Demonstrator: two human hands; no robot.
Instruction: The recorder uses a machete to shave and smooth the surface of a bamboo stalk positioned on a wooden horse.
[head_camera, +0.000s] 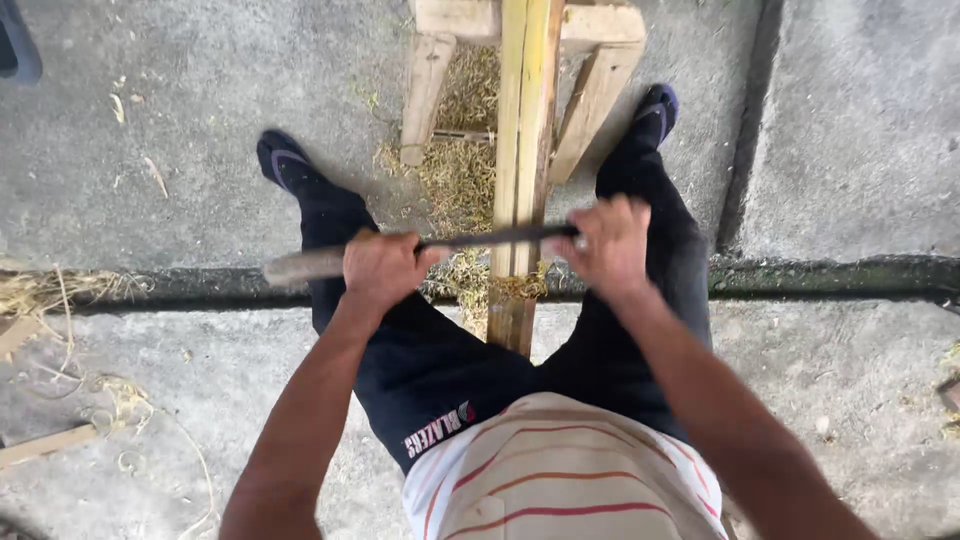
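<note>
**Head view: two hands draw a blade across a bamboo length**

Head camera looks straight down on a person standing astride a long bamboo piece, which runs away from the body and rests at its far end on a rough wooden stand. Across it lies a dark, slim blade with a pale handle. The left hand has its fingers clamped around the handle end, knuckles up. The right hand is closed in a fist over the other end of the blade, just right of the bamboo; whether those fingers grip bare metal or some wrap I cannot make out, since the hand covers it.

Between the two fists the blade crosses the bamboo roughly square, touching its upper face. Just beyond the fingers, under the stand, sits a heap of fine yellowish shavings, and a few curls cling to the bamboo right below the blade. Dry fibre scraps lie well off to the left of the left hand on the concrete floor.

From where I stand, doing this stroke well looks like a matter of even pressure: both wrists level so the edge does not dig in on one side, the blade kept square to the grain, and the pull kept shallow so it lifts thin shavings. The right fist needs care so near the edge.
</note>
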